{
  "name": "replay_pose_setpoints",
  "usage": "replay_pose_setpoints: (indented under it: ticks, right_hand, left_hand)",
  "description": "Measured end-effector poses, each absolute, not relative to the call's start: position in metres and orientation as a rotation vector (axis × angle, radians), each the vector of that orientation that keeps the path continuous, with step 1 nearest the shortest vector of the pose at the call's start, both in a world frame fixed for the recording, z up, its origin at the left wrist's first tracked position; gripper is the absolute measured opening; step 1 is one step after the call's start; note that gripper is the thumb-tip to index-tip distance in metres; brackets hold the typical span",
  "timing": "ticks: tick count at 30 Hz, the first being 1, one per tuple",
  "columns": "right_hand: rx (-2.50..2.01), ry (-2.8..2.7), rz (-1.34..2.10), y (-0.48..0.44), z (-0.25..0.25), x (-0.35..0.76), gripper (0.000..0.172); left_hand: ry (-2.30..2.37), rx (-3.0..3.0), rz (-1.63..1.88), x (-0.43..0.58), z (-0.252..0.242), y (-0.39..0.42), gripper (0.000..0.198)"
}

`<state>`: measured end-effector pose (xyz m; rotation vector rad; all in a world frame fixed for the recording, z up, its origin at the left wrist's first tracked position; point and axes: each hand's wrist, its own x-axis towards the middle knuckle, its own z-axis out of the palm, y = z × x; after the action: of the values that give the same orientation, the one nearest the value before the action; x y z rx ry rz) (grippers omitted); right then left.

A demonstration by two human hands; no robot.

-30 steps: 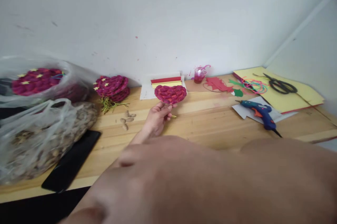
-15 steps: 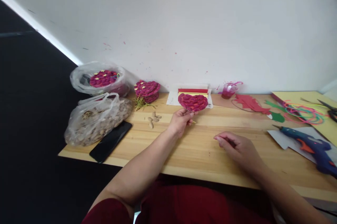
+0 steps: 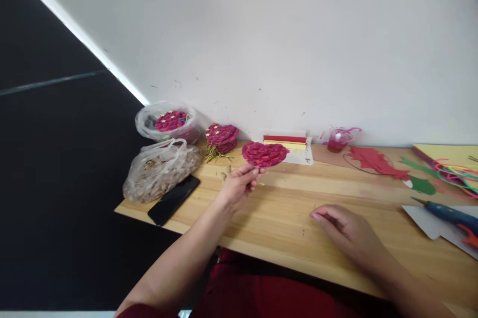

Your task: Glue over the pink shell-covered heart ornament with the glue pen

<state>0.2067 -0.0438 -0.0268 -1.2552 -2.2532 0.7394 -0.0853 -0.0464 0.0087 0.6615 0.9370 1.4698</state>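
Pinched at its lower edge, a dark pink bumpy piece (image 3: 264, 154) is held up above the table by my left hand (image 3: 239, 186). My right hand (image 3: 341, 228) rests low over the wooden table (image 3: 276, 218), thumb and forefinger pressed together; whatever may be between them is too small to name. A stack of similar pink pieces (image 3: 223, 139) with yellow stars stands behind and left of my left hand, with greenish strings at its base. A few peanuts (image 3: 226, 173) lie partly hidden beside my left hand.
At left are a bag of peanuts (image 3: 157, 173), an open bag with pink pieces (image 3: 170, 121) and a black phone (image 3: 174, 200). Behind stands a cup of pink paint (image 3: 339, 140). Red paper cutouts (image 3: 375, 159), coloured strings (image 3: 455, 176) and a glue gun (image 3: 448, 212) lie at right.
The camera view has turned, shifting the table's things rightward. My left hand has moved left relative to the table, with the pink piece. My right hand's fingers remain together.
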Motion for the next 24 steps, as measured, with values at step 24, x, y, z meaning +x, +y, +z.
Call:
replay_pose_setpoints:
  ticks: [24]
  right_hand:
    - [-1.214,-2.323,0.652,-0.042,-0.029,0.203,0.035]
  left_hand:
    - [1.295,0.57,2.008,-0.256,0.063,-0.107,0.016]
